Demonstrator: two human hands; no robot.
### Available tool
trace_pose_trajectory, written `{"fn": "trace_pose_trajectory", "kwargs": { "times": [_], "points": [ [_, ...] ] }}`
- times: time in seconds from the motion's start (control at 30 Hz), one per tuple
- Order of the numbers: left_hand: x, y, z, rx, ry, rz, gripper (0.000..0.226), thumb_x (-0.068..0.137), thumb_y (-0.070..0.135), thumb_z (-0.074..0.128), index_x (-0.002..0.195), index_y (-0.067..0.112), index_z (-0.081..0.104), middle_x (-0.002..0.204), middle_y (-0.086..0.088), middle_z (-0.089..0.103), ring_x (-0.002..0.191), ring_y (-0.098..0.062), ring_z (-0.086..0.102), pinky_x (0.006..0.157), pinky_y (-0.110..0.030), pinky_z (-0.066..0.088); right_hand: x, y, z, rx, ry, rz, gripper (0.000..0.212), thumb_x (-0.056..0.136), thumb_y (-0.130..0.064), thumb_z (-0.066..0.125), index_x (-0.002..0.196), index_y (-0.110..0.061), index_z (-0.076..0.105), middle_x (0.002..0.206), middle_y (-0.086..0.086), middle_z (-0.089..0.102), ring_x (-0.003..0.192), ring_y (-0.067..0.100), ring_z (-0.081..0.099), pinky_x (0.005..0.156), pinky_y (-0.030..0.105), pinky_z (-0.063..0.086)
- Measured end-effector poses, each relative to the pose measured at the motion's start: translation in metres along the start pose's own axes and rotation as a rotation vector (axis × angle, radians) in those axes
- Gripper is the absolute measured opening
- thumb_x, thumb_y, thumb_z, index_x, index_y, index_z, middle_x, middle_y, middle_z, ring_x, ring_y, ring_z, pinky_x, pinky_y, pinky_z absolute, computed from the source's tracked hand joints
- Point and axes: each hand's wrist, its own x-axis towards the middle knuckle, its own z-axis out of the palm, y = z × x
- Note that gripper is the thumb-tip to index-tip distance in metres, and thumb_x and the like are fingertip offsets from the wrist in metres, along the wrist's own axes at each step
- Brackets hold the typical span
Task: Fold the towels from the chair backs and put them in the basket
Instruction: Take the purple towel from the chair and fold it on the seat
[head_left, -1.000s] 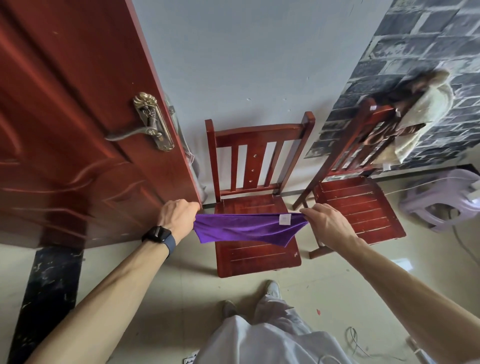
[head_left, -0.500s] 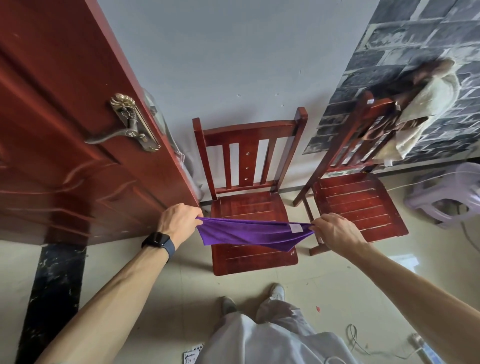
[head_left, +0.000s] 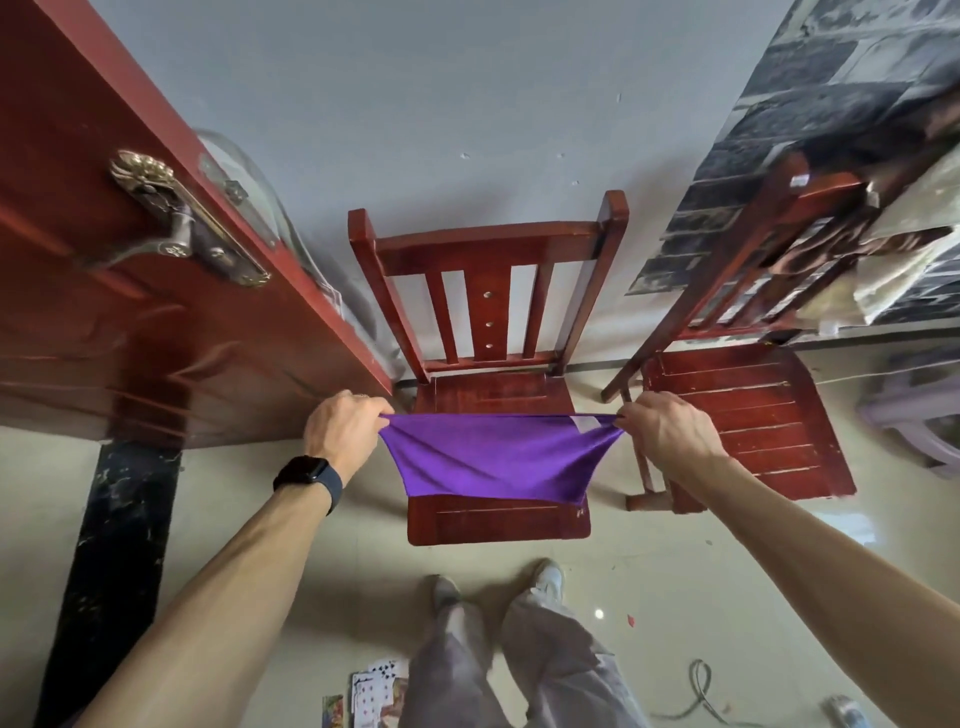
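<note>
A purple towel (head_left: 498, 457) hangs stretched between my two hands above the seat of the middle red wooden chair (head_left: 488, 249). My left hand (head_left: 340, 431) pinches its left upper corner and my right hand (head_left: 662, 431) pinches the right upper corner beside a white label. The towel's lower edge droops onto the seat. A second red chair (head_left: 748, 405) stands to the right, with a cream and brown towel (head_left: 893, 249) draped over its back. No basket is in view.
An open red door (head_left: 104, 291) with a brass handle (head_left: 182, 228) stands close on the left. A pale plastic stool (head_left: 914, 415) sits at the far right. Playing cards (head_left: 371, 691) and a cable (head_left: 701, 691) lie on the floor by my feet.
The towel now hangs lower and wider between my hands, its top edge pulled taut. The view has moved closer to the middle chair.
</note>
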Motion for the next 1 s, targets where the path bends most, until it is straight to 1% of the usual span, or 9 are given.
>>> {"fn": "trace_pose_trajectory", "kwargs": {
  "times": [0.07, 0.17, 0.23, 0.4, 0.53, 0.63, 0.8, 0.9, 1.0],
  "points": [
    [0.015, -0.004, -0.005, 0.007, 0.084, 0.031, 0.015, 0.091, 0.021, 0.065, 0.1, 0.021, 0.077, 0.092, -0.007, 0.075, 0.088, -0.032, 0.061, 0.07, -0.036, 0.05, 0.018, 0.001, -0.003, 0.001, 0.064, -0.021, 0.023, 0.1, -0.03, 0.057, 0.108, -0.012, 0.07, 0.104, 0.009, 0.065, 0.1, 0.032, 0.06, 0.071, 0.041, 0.054],
    [0.03, -0.011, -0.012, 0.033, 0.203, 0.045, 0.011, 0.086, 0.016, 0.071, 0.094, 0.018, 0.077, 0.084, -0.008, 0.075, 0.078, -0.034, 0.062, 0.067, -0.039, 0.047, 0.036, -0.002, -0.004, -0.029, 0.158, -0.023, 0.015, 0.095, -0.013, 0.062, 0.106, -0.01, 0.071, 0.1, 0.01, 0.066, 0.096, 0.033, 0.059, 0.068, 0.041, 0.054],
    [0.036, -0.016, -0.012, 0.06, 0.247, 0.064, 0.01, 0.083, 0.015, 0.075, 0.091, 0.018, 0.077, 0.08, -0.007, 0.074, 0.074, -0.034, 0.062, 0.066, -0.04, 0.045, 0.043, -0.002, 0.0, -0.021, 0.197, -0.021, 0.018, 0.091, -0.004, 0.063, 0.106, -0.01, 0.072, 0.098, 0.011, 0.067, 0.093, 0.035, 0.06, 0.069, 0.042, 0.054],
    [0.024, -0.027, 0.034, 0.066, 0.257, 0.142, 0.013, 0.077, 0.014, 0.08, 0.087, 0.02, 0.076, 0.077, -0.002, 0.073, 0.071, -0.032, 0.062, 0.064, -0.037, 0.041, 0.045, -0.004, 0.042, 0.01, 0.225, 0.042, 0.02, 0.093, -0.007, 0.061, 0.11, -0.011, 0.07, 0.106, 0.011, 0.067, 0.092, 0.035, 0.06, 0.072, 0.045, 0.053],
    [-0.004, -0.031, 0.105, 0.03, 0.1, 0.162, 0.019, 0.07, 0.01, 0.084, 0.083, 0.021, 0.075, 0.075, -0.001, 0.073, 0.072, -0.03, 0.063, 0.065, -0.037, 0.043, 0.026, -0.009, 0.111, 0.029, 0.069, 0.123, 0.017, 0.093, -0.009, 0.06, 0.107, -0.009, 0.069, 0.109, 0.012, 0.065, 0.097, 0.037, 0.057, 0.074, 0.044, 0.051],
    [-0.028, -0.035, 0.163, 0.028, -0.022, 0.126, 0.022, 0.067, 0.011, 0.085, 0.081, 0.023, 0.075, 0.073, 0.001, 0.072, 0.072, -0.029, 0.064, 0.065, -0.037, 0.045, 0.006, -0.011, 0.169, -0.002, -0.066, 0.165, 0.021, 0.094, -0.011, 0.056, 0.111, -0.013, 0.068, 0.111, 0.009, 0.064, 0.104, 0.034, 0.057, 0.078, 0.042, 0.051],
    [-0.068, -0.029, 0.247, 0.006, -0.267, 0.014, 0.014, 0.082, 0.015, 0.072, 0.092, 0.025, 0.076, 0.086, 0.001, 0.075, 0.088, -0.029, 0.063, 0.077, -0.039, 0.045, -0.029, -0.018, 0.249, -0.021, -0.365, 0.253, 0.026, 0.094, -0.01, 0.051, 0.11, -0.018, 0.071, 0.112, 0.006, 0.062, 0.109, 0.029, 0.056, 0.085, 0.037, 0.048],
    [-0.083, -0.029, 0.272, 0.034, -0.384, -0.002, 0.019, 0.09, 0.024, 0.063, 0.104, 0.03, 0.073, 0.098, 0.006, 0.075, 0.097, -0.024, 0.062, 0.081, -0.035, 0.045, -0.044, -0.012, 0.274, -0.014, -0.475, 0.234, 0.024, 0.098, -0.019, 0.052, 0.111, -0.022, 0.071, 0.114, 0.003, 0.063, 0.11, 0.027, 0.058, 0.087, 0.035, 0.048],
    [-0.087, -0.034, 0.281, -0.036, -0.437, -0.058, 0.018, 0.088, 0.028, 0.065, 0.104, 0.032, 0.074, 0.1, 0.006, 0.076, 0.096, -0.023, 0.064, 0.08, -0.033, 0.049, -0.044, -0.006, 0.279, 0.087, -0.61, 0.218, 0.024, 0.098, -0.028, 0.057, 0.115, -0.021, 0.072, 0.116, 0.006, 0.067, 0.109, 0.028, 0.062, 0.089, 0.033, 0.047]
  ]
}}
